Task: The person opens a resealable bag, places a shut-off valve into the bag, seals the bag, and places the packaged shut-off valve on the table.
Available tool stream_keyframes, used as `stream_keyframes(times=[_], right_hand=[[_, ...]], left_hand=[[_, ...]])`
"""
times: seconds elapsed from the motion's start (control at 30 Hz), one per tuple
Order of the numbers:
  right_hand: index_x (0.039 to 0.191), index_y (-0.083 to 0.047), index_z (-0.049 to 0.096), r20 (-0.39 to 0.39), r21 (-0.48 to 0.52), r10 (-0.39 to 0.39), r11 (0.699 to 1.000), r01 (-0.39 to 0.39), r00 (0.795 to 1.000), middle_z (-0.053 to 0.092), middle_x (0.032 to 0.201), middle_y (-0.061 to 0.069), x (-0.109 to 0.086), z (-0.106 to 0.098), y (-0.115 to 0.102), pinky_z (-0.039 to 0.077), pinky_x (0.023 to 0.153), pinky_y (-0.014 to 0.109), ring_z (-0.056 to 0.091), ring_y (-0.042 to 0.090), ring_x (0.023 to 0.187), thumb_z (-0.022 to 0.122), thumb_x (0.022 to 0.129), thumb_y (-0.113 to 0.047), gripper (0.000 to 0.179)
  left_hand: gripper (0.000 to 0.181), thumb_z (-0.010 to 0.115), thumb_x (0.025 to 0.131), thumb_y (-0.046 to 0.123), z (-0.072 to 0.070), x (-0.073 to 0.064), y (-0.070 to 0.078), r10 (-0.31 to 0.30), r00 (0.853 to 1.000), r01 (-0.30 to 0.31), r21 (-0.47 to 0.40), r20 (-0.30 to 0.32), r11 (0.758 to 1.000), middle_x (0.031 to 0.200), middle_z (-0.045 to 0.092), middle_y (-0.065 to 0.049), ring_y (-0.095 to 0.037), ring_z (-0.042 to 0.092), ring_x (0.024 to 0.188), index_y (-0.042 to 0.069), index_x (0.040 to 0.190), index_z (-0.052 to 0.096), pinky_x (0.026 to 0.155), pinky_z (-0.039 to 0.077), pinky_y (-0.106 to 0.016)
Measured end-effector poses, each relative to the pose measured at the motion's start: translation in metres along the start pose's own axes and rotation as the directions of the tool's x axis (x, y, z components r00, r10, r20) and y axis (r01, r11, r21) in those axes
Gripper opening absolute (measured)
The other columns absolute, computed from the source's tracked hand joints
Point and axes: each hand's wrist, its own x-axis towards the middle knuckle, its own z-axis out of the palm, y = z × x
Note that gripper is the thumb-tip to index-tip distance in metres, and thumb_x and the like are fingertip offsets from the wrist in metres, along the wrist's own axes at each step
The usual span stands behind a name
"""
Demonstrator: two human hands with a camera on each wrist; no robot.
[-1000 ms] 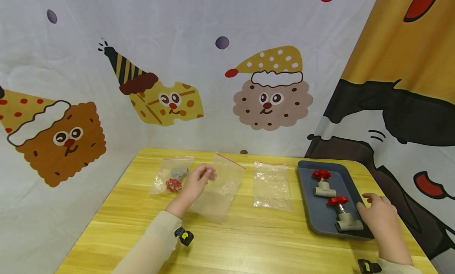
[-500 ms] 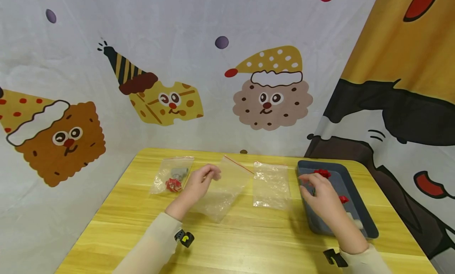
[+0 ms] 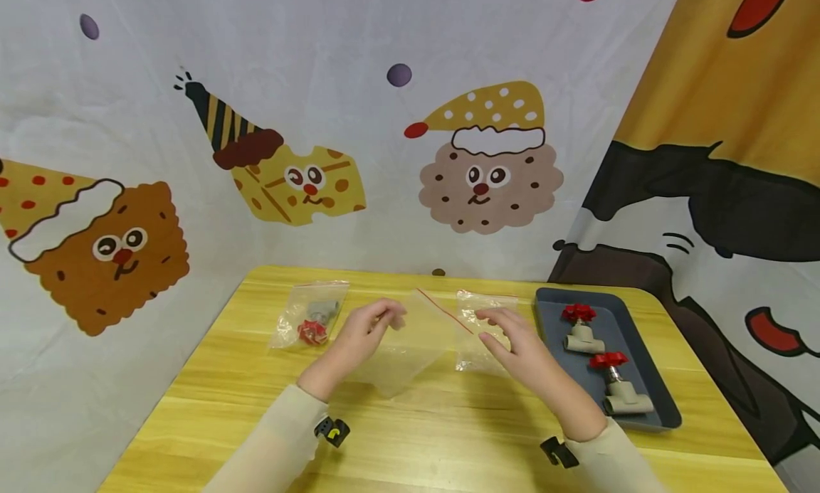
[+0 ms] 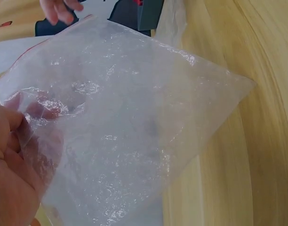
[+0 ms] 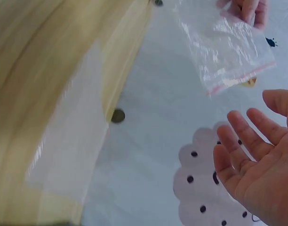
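Note:
My left hand [image 3: 367,329] pinches a clear zip bag [image 4: 125,103] by its side edge and holds it up over the table. A red zip line runs along the bag's top edge, which slants down to the right in the head view. My right hand [image 3: 519,347] is beside that zip edge with its fingers spread and nothing in them. In the right wrist view its fingers [image 5: 247,136] are relaxed, apart from the held bag. Another flat zip bag [image 3: 470,358] lies on the table behind the right hand, partly hidden by it.
On the right stands a grey tray [image 3: 564,407] with two beige pipe valves, the rear valve [image 3: 583,340] and the front valve [image 3: 626,399], both with red handwheels. At the left lies a zip bag [image 3: 285,326] with a red-wheeled valve [image 3: 314,331] inside. A printed curtain [image 3: 384,251] hangs behind the table.
My right hand has moved left from the tray's right side, across the tray, to beside the held bag. The left hand has shifted slightly right, and its bag has tilted further.

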Motion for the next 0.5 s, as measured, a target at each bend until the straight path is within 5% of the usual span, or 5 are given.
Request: stream_keyframes(times=[0.3,0.5], right_hand=[[0.127,-0.012,0.057,-0.034,0.088,0.018,0.996,-0.015,0.999,0.059,0.126,0.005,0.010,0.025,-0.008,0.045,0.094,0.048,0.054,0.026,0.113,0.059,0.094,-0.016,0.033],[0.113,-0.013,0.065,-0.081,0.092,0.071,0.994,-0.064,0.994,0.065,0.107,0.000,0.012,0.033,-0.009,0.049,0.081,0.041,0.058,0.018,0.095,0.061,0.093,-0.015,0.020]], left_hand=[[0.023,0.043,0.101,0.015,0.002,-0.002,0.004,0.019,0.999,-0.019,-0.001,0.041,1.000,0.092,0.068,-0.001,-0.009,0.063,0.084,0.022,0.110,0.063,0.073,0.052,-0.027],[0.022,0.045,0.101,0.015,0.005,-0.004,0.006,-0.002,0.999,0.002,0.011,0.032,1.000,0.090,0.068,0.002,-0.007,0.062,0.084,0.018,0.111,0.063,0.072,0.052,-0.026]])
